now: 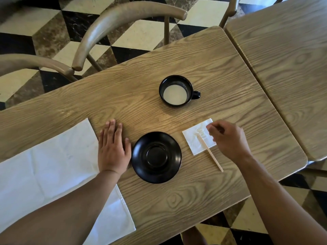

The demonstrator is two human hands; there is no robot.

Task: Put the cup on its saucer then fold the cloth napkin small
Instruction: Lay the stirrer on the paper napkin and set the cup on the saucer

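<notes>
A black cup (177, 91) with a pale milky drink stands on the wooden table (194, 191), its handle pointing right. The empty black saucer (156, 157) sits nearer to me, apart from the cup. A large white cloth napkin (53, 170) lies spread flat at the left, partly under my left forearm. My left hand (113, 149) rests flat on the table with straight fingers, just left of the saucer. My right hand (228, 140) hovers over a small paper napkin, fingers loosely curled, holding nothing that I can see.
A small white paper napkin (196, 138) with a wooden stir stick (210, 152) across it lies right of the saucer. A second table (283, 68) abuts on the right. Two curved chair backs (113, 27) stand beyond the far left edge, over checkered floor.
</notes>
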